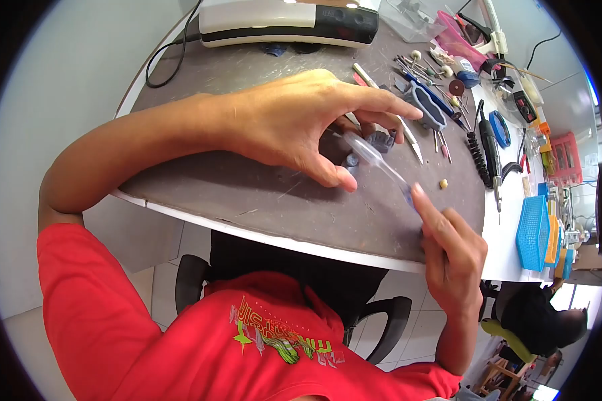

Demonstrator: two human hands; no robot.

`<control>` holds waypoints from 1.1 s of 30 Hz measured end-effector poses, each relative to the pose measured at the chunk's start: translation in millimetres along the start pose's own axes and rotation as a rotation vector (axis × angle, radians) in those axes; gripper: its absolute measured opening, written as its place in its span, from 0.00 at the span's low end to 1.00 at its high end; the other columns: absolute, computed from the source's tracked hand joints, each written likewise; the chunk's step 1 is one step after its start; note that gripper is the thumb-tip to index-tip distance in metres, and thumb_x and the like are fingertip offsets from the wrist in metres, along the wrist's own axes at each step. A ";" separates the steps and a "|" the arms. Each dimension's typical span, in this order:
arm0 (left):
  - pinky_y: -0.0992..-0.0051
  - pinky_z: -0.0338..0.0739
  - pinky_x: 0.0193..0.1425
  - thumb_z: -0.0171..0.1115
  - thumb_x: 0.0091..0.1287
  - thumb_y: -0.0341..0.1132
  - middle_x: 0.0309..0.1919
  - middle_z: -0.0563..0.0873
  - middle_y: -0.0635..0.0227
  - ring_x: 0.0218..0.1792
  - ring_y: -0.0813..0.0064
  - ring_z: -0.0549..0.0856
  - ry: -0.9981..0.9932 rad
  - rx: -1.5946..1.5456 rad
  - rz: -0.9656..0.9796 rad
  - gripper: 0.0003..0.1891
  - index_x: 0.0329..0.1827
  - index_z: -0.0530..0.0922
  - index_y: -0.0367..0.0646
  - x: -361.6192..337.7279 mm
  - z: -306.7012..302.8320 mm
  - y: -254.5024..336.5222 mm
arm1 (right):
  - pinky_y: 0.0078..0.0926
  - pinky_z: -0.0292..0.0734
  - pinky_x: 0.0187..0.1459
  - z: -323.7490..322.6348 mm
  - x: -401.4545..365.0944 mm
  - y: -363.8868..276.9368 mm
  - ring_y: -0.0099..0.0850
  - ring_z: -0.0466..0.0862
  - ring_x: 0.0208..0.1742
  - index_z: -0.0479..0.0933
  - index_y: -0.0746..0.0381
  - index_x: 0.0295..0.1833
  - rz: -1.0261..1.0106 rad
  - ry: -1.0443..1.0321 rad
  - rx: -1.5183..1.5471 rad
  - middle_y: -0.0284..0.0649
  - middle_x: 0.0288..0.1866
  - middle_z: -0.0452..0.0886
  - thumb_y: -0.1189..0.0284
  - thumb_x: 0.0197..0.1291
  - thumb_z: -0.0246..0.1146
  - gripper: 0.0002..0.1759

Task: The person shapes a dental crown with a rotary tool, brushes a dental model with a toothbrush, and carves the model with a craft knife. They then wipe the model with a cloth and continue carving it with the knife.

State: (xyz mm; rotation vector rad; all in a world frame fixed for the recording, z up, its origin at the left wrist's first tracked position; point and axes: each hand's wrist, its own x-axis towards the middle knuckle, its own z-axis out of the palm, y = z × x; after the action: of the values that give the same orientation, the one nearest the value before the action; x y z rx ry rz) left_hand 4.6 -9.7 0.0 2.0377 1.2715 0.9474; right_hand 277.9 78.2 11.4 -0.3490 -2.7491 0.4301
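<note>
My left hand (301, 117) arches over the grey-brown mat with thumb and index finger spread wide. Its other fingers curl down by a small dark grey ridged piece (382, 141), partly hidden under them. My right hand (452, 250) pinches the thin end of a translucent plastic tool (384, 167), whose wider end points into the gap of my left hand. Close beside that wider end is a small blue-grey piece (351, 160). Beyond my left index fingertip lies a larger grey moulded piece (427, 108).
A white-and-black machine (287, 27) stands at the back. Burs and small tools lie right, with a white-handled knife (411, 142) and a yellowish bead (443, 183). A corded handpiece (491, 154) and blue basket (533, 234) stand further right. Another person (542, 317) sits at lower right.
</note>
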 end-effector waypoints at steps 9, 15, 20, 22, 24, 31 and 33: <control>0.63 0.77 0.59 0.78 0.48 0.37 0.53 0.83 0.54 0.54 0.54 0.83 0.107 0.149 0.131 0.40 0.66 0.69 0.40 1.3 11.0 -7.1 | 0.23 0.60 0.24 -25.6 -8.5 1.1 0.25 0.66 0.21 0.78 0.62 0.62 0.004 -0.107 -0.115 0.37 0.22 0.65 0.90 0.52 0.58 0.30; 0.63 0.78 0.54 0.80 0.44 0.39 0.46 0.84 0.49 0.49 0.53 0.83 0.100 0.185 0.153 0.40 0.60 0.73 0.33 2.0 7.7 -9.7 | 0.20 0.59 0.24 -35.9 -26.1 7.1 0.21 0.67 0.22 0.79 0.65 0.61 0.110 0.014 -0.043 0.34 0.22 0.68 0.86 0.57 0.57 0.24; 0.64 0.78 0.54 0.81 0.44 0.39 0.47 0.84 0.48 0.50 0.53 0.83 0.112 0.143 0.178 0.39 0.59 0.73 0.32 4.2 7.9 -10.4 | 0.25 0.57 0.20 -15.0 -4.0 4.8 0.25 0.62 0.17 0.81 0.56 0.60 0.002 0.008 -0.039 0.34 0.20 0.62 0.87 0.50 0.63 0.29; 0.64 0.78 0.54 0.81 0.44 0.39 0.47 0.84 0.47 0.50 0.53 0.83 0.115 0.127 0.178 0.39 0.59 0.73 0.32 3.3 8.3 -11.3 | 0.23 0.58 0.22 -10.1 6.1 3.3 0.25 0.64 0.19 0.80 0.60 0.60 -0.018 -0.001 -0.054 0.36 0.20 0.63 0.88 0.52 0.61 0.28; 0.64 0.78 0.54 0.81 0.44 0.39 0.48 0.84 0.47 0.50 0.54 0.83 0.125 0.117 0.173 0.39 0.59 0.73 0.31 2.0 6.7 -12.7 | 0.21 0.58 0.24 -6.0 10.0 2.9 0.24 0.66 0.21 0.79 0.63 0.61 -0.048 -0.011 -0.068 0.37 0.21 0.65 0.88 0.53 0.59 0.27; 0.61 0.73 0.59 0.79 0.47 0.42 0.46 0.83 0.48 0.52 0.50 0.81 0.111 0.224 0.165 0.36 0.58 0.75 0.33 -2.8 8.8 -6.3 | 0.22 0.60 0.20 -28.5 -21.5 19.8 0.24 0.64 0.17 0.81 0.61 0.58 -0.037 -0.057 -0.059 0.34 0.19 0.63 0.85 0.54 0.63 0.24; 0.61 0.72 0.60 0.78 0.48 0.43 0.44 0.83 0.49 0.53 0.50 0.80 0.091 0.258 0.167 0.36 0.58 0.75 0.33 -1.1 9.2 -8.1 | 0.18 0.63 0.24 -29.6 -38.8 30.4 0.20 0.68 0.19 0.80 0.68 0.58 0.044 0.157 0.039 0.33 0.20 0.69 0.79 0.62 0.62 0.18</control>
State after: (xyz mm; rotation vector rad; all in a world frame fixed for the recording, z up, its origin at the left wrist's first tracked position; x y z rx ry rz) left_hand 7.3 -8.2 -11.9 2.3543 1.3471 1.0048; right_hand 329.7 102.5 16.7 -0.4155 -2.5812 0.4472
